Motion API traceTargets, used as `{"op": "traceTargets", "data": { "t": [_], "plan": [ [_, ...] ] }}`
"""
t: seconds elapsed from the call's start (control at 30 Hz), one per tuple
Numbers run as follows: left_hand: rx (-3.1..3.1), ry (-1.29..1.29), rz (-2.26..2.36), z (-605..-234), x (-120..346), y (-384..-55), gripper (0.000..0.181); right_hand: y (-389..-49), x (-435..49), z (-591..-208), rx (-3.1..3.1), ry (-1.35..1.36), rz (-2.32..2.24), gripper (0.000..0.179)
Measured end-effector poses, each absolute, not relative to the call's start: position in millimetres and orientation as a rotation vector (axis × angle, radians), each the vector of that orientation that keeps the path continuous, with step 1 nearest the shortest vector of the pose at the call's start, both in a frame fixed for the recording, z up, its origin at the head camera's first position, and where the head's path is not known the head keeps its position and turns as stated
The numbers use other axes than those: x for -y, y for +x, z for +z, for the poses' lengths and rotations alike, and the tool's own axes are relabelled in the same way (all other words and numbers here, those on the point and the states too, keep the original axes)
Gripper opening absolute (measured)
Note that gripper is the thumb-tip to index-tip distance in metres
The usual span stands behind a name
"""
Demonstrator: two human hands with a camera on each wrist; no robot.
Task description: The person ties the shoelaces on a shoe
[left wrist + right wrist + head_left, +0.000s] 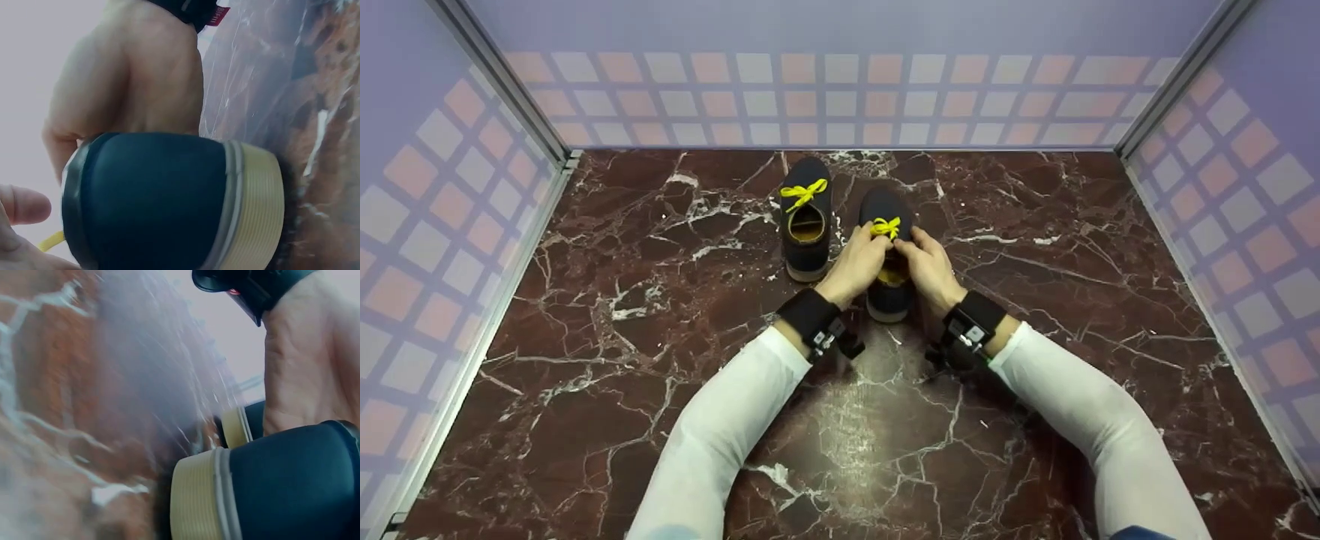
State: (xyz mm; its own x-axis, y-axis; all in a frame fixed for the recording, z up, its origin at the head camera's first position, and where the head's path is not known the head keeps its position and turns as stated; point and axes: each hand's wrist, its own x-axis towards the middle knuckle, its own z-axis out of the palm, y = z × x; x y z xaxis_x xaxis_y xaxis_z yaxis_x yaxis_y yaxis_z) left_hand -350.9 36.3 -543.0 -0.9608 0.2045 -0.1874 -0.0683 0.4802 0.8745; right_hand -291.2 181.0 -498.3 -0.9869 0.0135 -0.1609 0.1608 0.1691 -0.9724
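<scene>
A dark shoe (887,202) with a yellow shoelace (886,227) stands on the floor, toe away from me. My left hand (856,264) is at its left side, thumb and fingers curled at the lace. My right hand (931,270) mirrors it from the right, thumb and forefinger bent in by the lace. The fingertips partly hide the knot. In the left wrist view the shoe's heel (157,197) fills the middle, with a bit of yellow lace (52,241) by the left fingers. The right wrist view shows the same heel (292,484), with the left hand (309,365) beyond it.
The matching shoe (808,255) stands just left, its yellow lace (804,193) tied in a bow. Dark red marbled floor (645,420) spreads around. A tiled back wall (840,97) and side walls (427,225) enclose it.
</scene>
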Motion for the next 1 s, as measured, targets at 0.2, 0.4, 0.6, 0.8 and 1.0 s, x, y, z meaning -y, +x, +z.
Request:
{"op": "traceTargets", "data": {
  "t": [0.2, 0.4, 0.6, 0.8, 1.0],
  "plan": [
    [-2.507, 0.05, 1.473, -558, -54, -389, 0.076, -312, -178, -496, -2.244, 0.278, -2.073, 0.075],
    [-2.521, -0.02, 1.472, -560, -64, -414, 0.07, -330, -179, -494, -2.274, 0.323, -2.06, 0.073],
    [-2.586, -0.001, 1.375, -558, -69, -428, 0.065, -341, -178, -495, -2.299, 0.303, -2.048, 0.066],
    [-2.616, -0.003, 1.334, -557, -72, -429, 0.066, -343, -177, -497, -2.336, 0.298, -2.036, 0.064],
    [-2.567, -0.003, 1.387, -546, -66, -421, 0.072, -345, -182, -496, -2.417, 0.231, -1.918, 0.066]
  ]
}}
